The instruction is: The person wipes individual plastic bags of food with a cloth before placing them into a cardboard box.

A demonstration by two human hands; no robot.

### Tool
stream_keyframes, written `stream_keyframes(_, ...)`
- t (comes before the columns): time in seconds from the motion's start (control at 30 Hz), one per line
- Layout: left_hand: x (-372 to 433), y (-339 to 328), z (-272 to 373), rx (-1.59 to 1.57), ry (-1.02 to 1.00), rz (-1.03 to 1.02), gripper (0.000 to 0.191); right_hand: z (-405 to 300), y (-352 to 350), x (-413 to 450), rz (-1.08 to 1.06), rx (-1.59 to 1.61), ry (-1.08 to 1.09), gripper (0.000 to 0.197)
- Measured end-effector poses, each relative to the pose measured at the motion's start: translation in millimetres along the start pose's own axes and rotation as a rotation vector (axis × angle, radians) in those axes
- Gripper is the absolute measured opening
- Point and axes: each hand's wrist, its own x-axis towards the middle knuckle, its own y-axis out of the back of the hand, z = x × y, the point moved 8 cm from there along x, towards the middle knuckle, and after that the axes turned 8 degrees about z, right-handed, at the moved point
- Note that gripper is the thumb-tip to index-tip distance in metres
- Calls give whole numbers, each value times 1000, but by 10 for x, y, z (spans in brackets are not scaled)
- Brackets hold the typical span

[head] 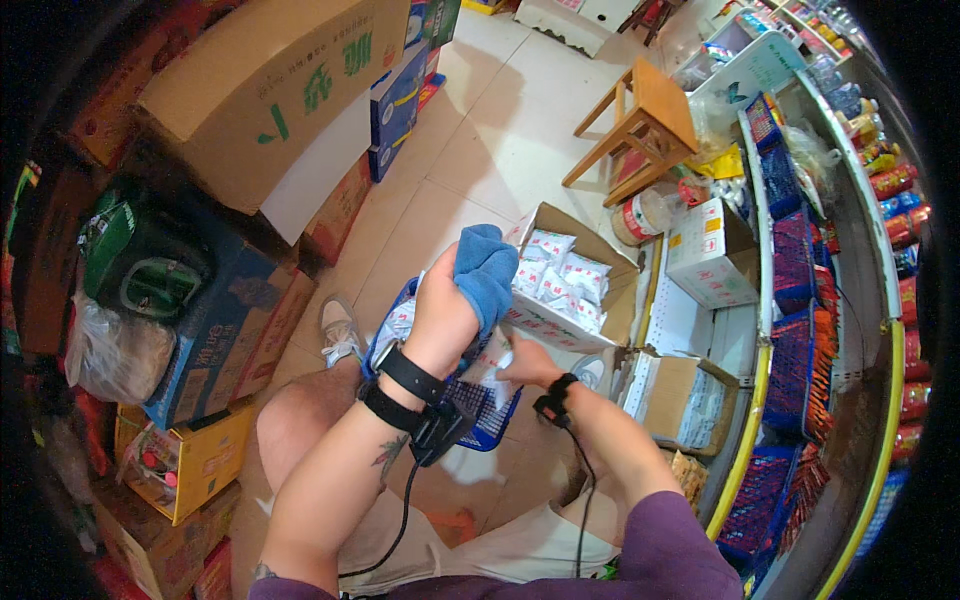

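My left hand point(442, 311) is closed around a folded blue cloth point(484, 274), raised above a blue plastic basket point(491, 435). My right hand point(532, 362) grips a white packet point(489, 366) with red print, held over the basket's inside. More white packets point(397, 322) lie in the basket's far left part, partly hidden behind my left wrist. Just beyond my hands stands an open cardboard box point(624, 304) with several similar white packets point(555, 285) inside. The basket sits between my legs, near the floor.
Stacked cartons point(262, 112) rise on the left, with a plastic-wrapped bundle point(120, 352) among them. At right, a metal shelf point(761, 330) bears blue baskets point(791, 375) of packaged goods. A white carton point(709, 255) stands beside the shelf, and a wooden stool point(649, 112) farther back.
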Motion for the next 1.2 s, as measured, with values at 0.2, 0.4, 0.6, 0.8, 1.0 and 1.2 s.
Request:
stream_keyframes(0.2, -72, -146, -158, 251, 82, -150, 63, -539, 1591, -680, 438, 188, 121, 78)
stream_keyframes(0.4, -305, -248, -771, 287, 309, -458, 51, -1147, 1889, -1089, 583, 294, 422, 66)
stream_keyframes(0.6, -257, -168, -1000, 184, 424, -423, 35, -1317, 2017, -1267, 519, 57, 569, 75)
stream_keyframes(0.8, -497, -341, -902, -247, 566, -434, 43, -1378, 2357, -1485, 767, 137, 621, 74)
stream_keyframes(1.0, -603, -653, -596, -174, 277, -435, 47, -962, 2233, -1451, 1041, 963, 320, 76)
stream_keyframes(1.2, -492, -463, -691, -250, 347, -241, 44, -1060, 1654, -1037, 209, 1951, 20, 59)
